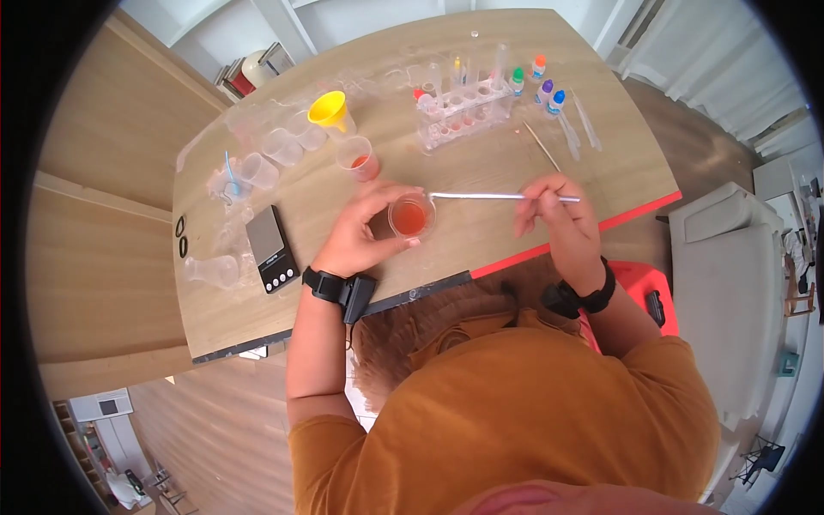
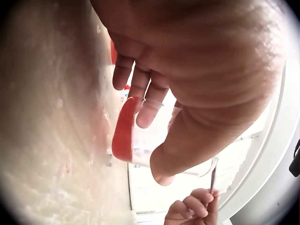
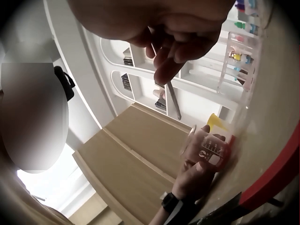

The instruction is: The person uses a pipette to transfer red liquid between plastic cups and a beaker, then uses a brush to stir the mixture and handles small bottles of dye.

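Observation:
My left hand (image 1: 360, 232) grips a clear plastic cup (image 1: 412, 218) with orange-red liquid in its bottom part, thumb on one side and fingers on the other. In the left wrist view the liquid (image 2: 124, 133) lies against the cup's base; printed markings show on its wall (image 3: 213, 152) in the right wrist view. Between thumb and fingertips, my right hand (image 1: 562, 219) pinches a thin whitish stick (image 1: 481, 196). It runs sideways over the table, its far tip right at the cup's rim. Just beyond stands a second clear cup (image 1: 350, 151), also with red liquid.
A yellow funnel (image 1: 329, 109) sits in a cup at the back. Clear empty cups (image 1: 281, 147) and a black digital scale (image 1: 269, 247) are leftward. At right stand a test tube rack (image 1: 463, 116), dropper bottles (image 1: 556, 102), pipettes (image 1: 589, 120) and a wooden stick (image 1: 542, 144).

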